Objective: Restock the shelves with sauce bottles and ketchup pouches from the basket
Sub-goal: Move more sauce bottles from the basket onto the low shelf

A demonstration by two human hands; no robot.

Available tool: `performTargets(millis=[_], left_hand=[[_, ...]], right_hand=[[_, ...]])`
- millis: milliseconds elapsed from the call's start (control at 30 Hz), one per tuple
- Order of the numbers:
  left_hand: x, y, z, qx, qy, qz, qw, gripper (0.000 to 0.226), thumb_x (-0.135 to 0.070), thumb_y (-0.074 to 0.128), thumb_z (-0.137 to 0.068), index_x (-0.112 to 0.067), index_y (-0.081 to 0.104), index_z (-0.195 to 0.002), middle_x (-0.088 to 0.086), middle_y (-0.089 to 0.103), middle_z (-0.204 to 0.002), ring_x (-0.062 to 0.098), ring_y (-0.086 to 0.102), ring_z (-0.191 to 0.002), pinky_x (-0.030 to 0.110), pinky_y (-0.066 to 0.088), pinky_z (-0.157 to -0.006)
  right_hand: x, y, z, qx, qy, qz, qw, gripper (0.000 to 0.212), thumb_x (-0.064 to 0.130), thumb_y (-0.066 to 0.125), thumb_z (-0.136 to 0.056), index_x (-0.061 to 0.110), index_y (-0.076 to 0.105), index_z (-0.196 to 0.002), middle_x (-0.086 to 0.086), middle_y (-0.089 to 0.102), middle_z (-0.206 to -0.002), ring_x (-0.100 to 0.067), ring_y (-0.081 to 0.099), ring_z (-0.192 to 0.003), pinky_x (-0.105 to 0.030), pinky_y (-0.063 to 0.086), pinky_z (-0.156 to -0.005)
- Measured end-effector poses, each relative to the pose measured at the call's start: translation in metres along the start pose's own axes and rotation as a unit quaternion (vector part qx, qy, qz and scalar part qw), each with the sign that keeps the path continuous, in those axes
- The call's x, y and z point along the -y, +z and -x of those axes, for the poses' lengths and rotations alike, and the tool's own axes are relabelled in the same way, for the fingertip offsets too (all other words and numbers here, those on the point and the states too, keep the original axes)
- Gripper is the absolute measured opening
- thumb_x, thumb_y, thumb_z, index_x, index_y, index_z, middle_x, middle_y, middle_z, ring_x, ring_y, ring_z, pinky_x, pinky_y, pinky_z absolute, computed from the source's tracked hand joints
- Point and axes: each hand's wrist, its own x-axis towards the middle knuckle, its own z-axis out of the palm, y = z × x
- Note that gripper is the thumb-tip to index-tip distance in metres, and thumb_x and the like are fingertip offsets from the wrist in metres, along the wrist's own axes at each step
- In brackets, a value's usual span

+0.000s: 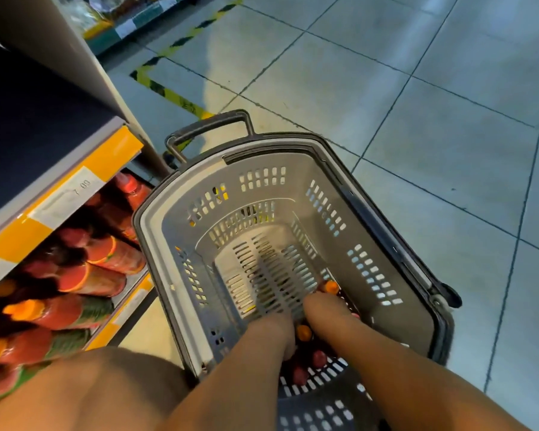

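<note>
Two hands, left hand (277,334) and right hand (321,309), reach among our sauce bottles (304,332) at the basket's (386,219) near end; we cannot tell their grip. Beside the basket, shelves (75,194) hold bottles.

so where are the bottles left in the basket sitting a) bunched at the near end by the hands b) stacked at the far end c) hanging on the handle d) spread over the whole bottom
a: the orange-capped sauce bottles cluster at the near end of the grey basket, where the left hand and right hand reach; the far floor is bare.
</note>
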Motion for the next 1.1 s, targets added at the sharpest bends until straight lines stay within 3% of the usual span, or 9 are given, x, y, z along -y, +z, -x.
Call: performTargets(millis=[100,267,467,600,733,833,1000,1100], left_hand=[[-0.002,0.001,-0.006,0.006,-0.012,-0.007,1.0,0.043,-0.008,0.062,-0.095,-0.005,0.055,-0.138,0.017,0.06,-0.137,0.032,0.061,-0.123,0.04,0.052,-0.097],[-0.002,-0.001,-0.006,-0.006,-0.04,-0.002,0.999,0.042,-0.011,0.065,-0.092,-0.009,0.059,-0.133,0.015,0.062,-0.134,0.034,0.06,-0.122,0.047,0.052,-0.103],[0.001,-0.013,0.008,-0.084,-0.074,0.081,0.99,0.04,-0.011,0.072,-0.087,-0.013,0.065,-0.127,0.012,0.065,-0.124,0.034,0.063,-0.117,0.049,0.054,-0.099],[0.003,-0.027,0.029,-0.15,-0.059,0.151,0.975,0.023,-0.012,0.072,-0.087,-0.013,0.07,-0.11,0.012,0.069,-0.115,0.033,0.066,-0.109,0.042,0.055,-0.085],[0.01,-0.035,0.059,-0.236,-0.024,0.217,0.947,0.038,-0.026,0.071,-0.089,-0.02,0.067,-0.126,0.01,0.068,-0.125,0.034,0.065,-0.117,0.043,0.056,-0.096],[0.023,-0.036,0.088,-0.308,0.031,0.26,0.915,0.032,-0.022,0.076,-0.085,-0.026,0.071,-0.117,0.007,0.07,-0.119,0.032,0.065,-0.112,0.043,0.057,-0.093],[0.041,-0.042,0.143,-0.404,0.066,0.265,0.873,0.019,-0.016,0.061,-0.087,-0.017,0.073,-0.102,0.01,0.073,-0.102,0.035,0.067,-0.097,0.043,0.06,-0.086],[0.054,-0.037,0.172,-0.451,0.091,0.341,0.82,0.014,-0.02,0.062,-0.085,-0.02,0.069,-0.098,0.007,0.072,-0.091,0.035,0.065,-0.088,0.044,0.058,-0.077]], right_hand=[[-0.001,-0.001,-0.002,0.003,-0.004,0.009,1.0,0.033,0.016,0.044,-0.099,0.01,0.061,-0.126,-0.015,0.061,-0.131,-0.039,0.061,-0.117,-0.046,0.045,-0.085],[0.002,-0.011,-0.001,0.03,-0.003,0.012,0.999,0.029,0.022,0.052,-0.097,0.013,0.061,-0.123,-0.013,0.061,-0.127,-0.038,0.06,-0.113,-0.045,0.046,-0.085],[0.003,-0.015,0.008,0.015,-0.002,0.001,1.0,0.028,0.022,0.054,-0.097,0.013,0.065,-0.122,-0.013,0.065,-0.123,-0.036,0.064,-0.109,-0.043,0.051,-0.089],[0.006,-0.021,0.015,0.04,0.026,-0.054,0.997,0.034,0.028,0.06,-0.092,0.015,0.066,-0.123,-0.012,0.066,-0.126,-0.034,0.063,-0.113,-0.043,0.053,-0.096],[-0.001,-0.013,0.023,-0.027,0.029,-0.135,0.99,0.033,0.023,0.056,-0.099,0.004,0.065,-0.125,-0.019,0.065,-0.126,-0.036,0.063,-0.117,-0.041,0.054,-0.096],[-0.003,-0.009,0.03,-0.032,0.035,-0.099,0.994,0.031,0.028,0.049,-0.102,0.012,0.067,-0.121,-0.014,0.067,-0.125,-0.031,0.064,-0.115,-0.029,0.047,-0.081],[0.007,-0.022,0.049,-0.051,0.034,0.015,0.998,0.047,0.049,0.054,-0.08,0.028,0.066,-0.12,0.002,0.071,-0.123,-0.022,0.068,-0.112,-0.034,0.052,-0.084],[0.016,-0.041,0.065,-0.077,0.017,0.002,0.997,0.05,0.059,0.051,-0.078,0.029,0.067,-0.115,-0.001,0.074,-0.116,-0.022,0.071,-0.104,-0.034,0.054,-0.084]])
